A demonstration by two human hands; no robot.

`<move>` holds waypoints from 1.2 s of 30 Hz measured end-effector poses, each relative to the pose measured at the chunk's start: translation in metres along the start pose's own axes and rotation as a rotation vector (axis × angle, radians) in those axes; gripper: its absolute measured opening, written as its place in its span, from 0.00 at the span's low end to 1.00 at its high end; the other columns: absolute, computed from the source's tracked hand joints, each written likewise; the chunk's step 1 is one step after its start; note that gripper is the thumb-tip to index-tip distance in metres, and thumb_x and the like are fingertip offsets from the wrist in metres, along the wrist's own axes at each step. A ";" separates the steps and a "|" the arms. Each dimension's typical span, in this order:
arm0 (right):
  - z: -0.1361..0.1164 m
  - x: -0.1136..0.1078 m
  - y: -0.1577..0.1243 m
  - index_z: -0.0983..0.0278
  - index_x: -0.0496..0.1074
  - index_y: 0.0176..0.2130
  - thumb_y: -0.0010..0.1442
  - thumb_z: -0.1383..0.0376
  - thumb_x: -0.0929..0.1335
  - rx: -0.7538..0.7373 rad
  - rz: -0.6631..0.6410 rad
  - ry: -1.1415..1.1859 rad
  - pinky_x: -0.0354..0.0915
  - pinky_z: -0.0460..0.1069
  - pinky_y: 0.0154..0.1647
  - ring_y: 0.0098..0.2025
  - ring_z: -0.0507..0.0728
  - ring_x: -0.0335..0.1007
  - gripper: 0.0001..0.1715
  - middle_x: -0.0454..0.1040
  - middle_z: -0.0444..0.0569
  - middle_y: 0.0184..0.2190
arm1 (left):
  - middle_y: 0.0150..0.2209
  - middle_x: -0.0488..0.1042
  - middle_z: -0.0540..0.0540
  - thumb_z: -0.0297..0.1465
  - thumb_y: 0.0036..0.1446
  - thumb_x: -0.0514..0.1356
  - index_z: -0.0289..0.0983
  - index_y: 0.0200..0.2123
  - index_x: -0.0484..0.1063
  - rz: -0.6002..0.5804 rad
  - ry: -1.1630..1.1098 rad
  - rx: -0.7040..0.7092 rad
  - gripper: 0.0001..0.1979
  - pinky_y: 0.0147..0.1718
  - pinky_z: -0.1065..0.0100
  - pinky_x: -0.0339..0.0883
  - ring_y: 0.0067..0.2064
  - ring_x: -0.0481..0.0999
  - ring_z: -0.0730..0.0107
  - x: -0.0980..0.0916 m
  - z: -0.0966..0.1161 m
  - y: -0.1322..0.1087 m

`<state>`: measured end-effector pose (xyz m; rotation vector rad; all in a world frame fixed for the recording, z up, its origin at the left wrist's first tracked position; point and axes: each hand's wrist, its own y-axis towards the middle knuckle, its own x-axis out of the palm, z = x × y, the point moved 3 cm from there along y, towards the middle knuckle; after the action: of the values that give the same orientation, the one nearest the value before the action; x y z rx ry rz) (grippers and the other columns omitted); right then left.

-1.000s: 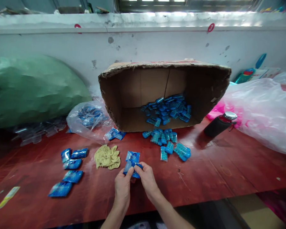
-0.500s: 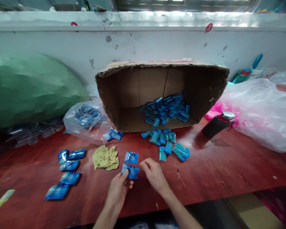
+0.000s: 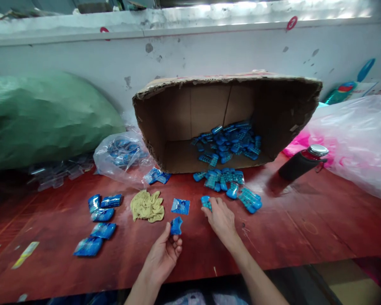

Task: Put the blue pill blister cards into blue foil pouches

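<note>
My left hand [image 3: 167,250] pinches a small blue printed plastic packet [image 3: 176,226] between thumb and fingers, and the packet's edge bulges out on the right. A flat blue packet [image 3: 180,206] lies on the table just beyond it. My right hand [image 3: 222,217] has its fingers closed on a small clear-and-blue container [image 3: 206,202] with turquoise bits showing inside. Similar containers [image 3: 222,178] lie in a loose pile in front of the cardboard box [image 3: 174,159], and several more [image 3: 231,142] are heaped inside it.
A crumpled yellow-green cloth [image 3: 147,206] lies left of my hands, with several filled blue packets [image 3: 103,231] farther left. Behind are a clear bag of blue packets [image 3: 123,154] and a large green sack [image 3: 51,123]. A dark bottle [image 3: 300,163] stands at right by a white plastic bag [image 3: 355,144].
My right hand has taken a container from the pile's front and drawn it left. The packet in my left hand now bulges instead of lying flat. The view has shifted slightly.
</note>
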<state>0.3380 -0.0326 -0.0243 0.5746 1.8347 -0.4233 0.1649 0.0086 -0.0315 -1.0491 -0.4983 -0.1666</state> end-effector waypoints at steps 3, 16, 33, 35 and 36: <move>-0.002 0.000 0.013 0.61 0.58 0.53 0.54 0.64 0.64 0.032 -0.076 0.162 0.58 0.50 0.32 0.40 0.62 0.67 0.26 0.65 0.56 0.43 | 0.15 0.66 0.51 0.31 0.51 0.57 0.34 0.22 0.65 -0.017 0.010 -0.004 0.09 0.14 0.77 0.62 0.16 0.68 0.78 -0.001 -0.002 -0.001; 0.012 0.007 0.014 0.63 0.62 0.35 0.49 0.64 0.63 0.101 -0.185 0.790 0.60 0.44 0.19 0.22 0.50 0.62 0.10 0.64 0.40 0.23 | 0.16 0.68 0.51 0.32 0.50 0.58 0.35 0.23 0.65 -0.040 0.022 0.084 0.08 0.15 0.77 0.64 0.18 0.69 0.76 -0.007 -0.006 0.007; -0.017 -0.008 -0.022 0.63 0.63 0.39 0.46 0.62 0.69 0.258 -0.408 1.594 0.67 0.43 0.13 0.19 0.47 0.64 0.19 0.66 0.40 0.25 | 0.19 0.71 0.50 0.36 0.45 0.62 0.34 0.25 0.67 -0.159 0.167 0.392 0.11 0.18 0.73 0.65 0.21 0.70 0.74 -0.010 0.000 0.011; -0.017 -0.010 -0.025 0.63 0.63 0.39 0.46 0.62 0.69 0.255 -0.414 1.609 0.68 0.43 0.14 0.20 0.47 0.65 0.20 0.66 0.40 0.26 | 0.19 0.71 0.50 0.36 0.44 0.62 0.33 0.25 0.67 -0.158 0.165 0.407 0.11 0.19 0.72 0.65 0.21 0.70 0.74 -0.011 0.002 0.011; -0.017 -0.011 -0.026 0.63 0.62 0.39 0.46 0.62 0.69 0.254 -0.415 1.616 0.68 0.43 0.14 0.20 0.48 0.66 0.20 0.66 0.40 0.26 | 0.19 0.72 0.50 0.36 0.44 0.62 0.33 0.25 0.67 -0.154 0.163 0.413 0.12 0.19 0.72 0.66 0.21 0.70 0.74 -0.012 0.002 0.011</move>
<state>0.3123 -0.0465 -0.0082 0.7866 3.5207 -0.5035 0.1577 0.0149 -0.0448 -0.5887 -0.4416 -0.2703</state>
